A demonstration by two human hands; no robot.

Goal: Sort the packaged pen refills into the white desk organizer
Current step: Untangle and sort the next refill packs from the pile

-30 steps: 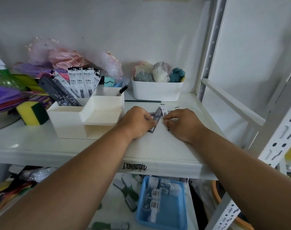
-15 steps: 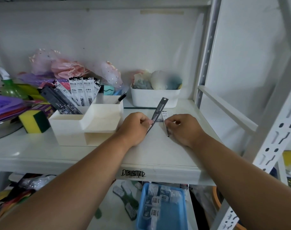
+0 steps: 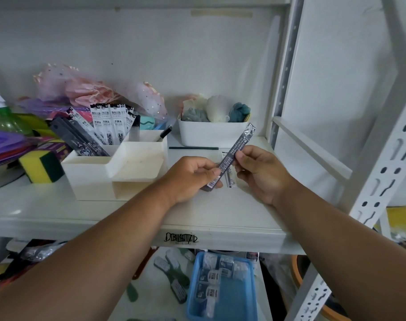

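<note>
Step in hand: a dark refill pack (image 3: pixel 234 156) is lifted clear of the shelf (image 3: pixel 58 212), held between both hands, apparently being readied for the white desk organizer (image 3: pixel 118 172) (placement not yet begun).
Left hand: the left hand (image 3: pixel 192 174) grips the pack's lower, barcode end, fingers curled round it with the thumb on top; forearm reaches in from lower left.
Right hand: the right hand (image 3: pixel 257 172) pinches the pack near its middle between thumb and fingertips, wrist raised off the shelf.
Pack position: tilted, upper end pointing up and right toward the white bin (image 3: pixel 211 135), right of the organizer and apart from it.
Still on shelf: a white refill pack (image 3: pixel 229 179) lies flat beneath the hands.
Already sorted: dark packs (image 3: pixel 81 140) and white packs (image 3: pixel 109 126) stand in the organizer's rear left compartment.
Next move calls for: carrying the pack left, standing it upright, and probably slotting it beside the other dark ones.
</note>
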